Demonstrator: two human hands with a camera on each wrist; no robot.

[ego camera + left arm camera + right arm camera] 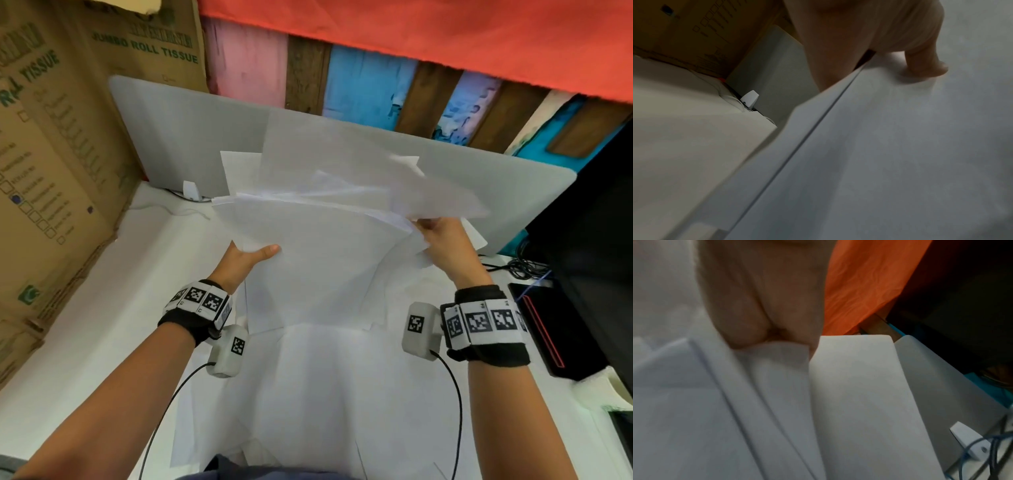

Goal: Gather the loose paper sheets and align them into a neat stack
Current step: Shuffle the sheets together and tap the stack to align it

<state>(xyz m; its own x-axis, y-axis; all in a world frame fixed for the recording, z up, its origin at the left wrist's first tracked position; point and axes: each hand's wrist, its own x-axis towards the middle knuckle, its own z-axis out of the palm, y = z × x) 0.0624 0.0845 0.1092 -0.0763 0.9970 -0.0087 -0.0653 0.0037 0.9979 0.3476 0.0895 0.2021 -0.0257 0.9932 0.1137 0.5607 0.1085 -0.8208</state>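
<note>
While both hands (pixel 346 246) grip opposite edges, paper sheets (pixel 308 267) fan unevenly.

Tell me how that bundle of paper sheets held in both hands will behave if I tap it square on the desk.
Probably floppy: the paper sheets sag between the left hand and right hand. Likely slippery against each other, since the edges already fan out unevenly in the right wrist view. They look light, so loose sheets could drift.

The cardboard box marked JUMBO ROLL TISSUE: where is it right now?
In the head view the cardboard box stands at the far left of the white table, beside the grey divider panel and left of the left hand.
</note>
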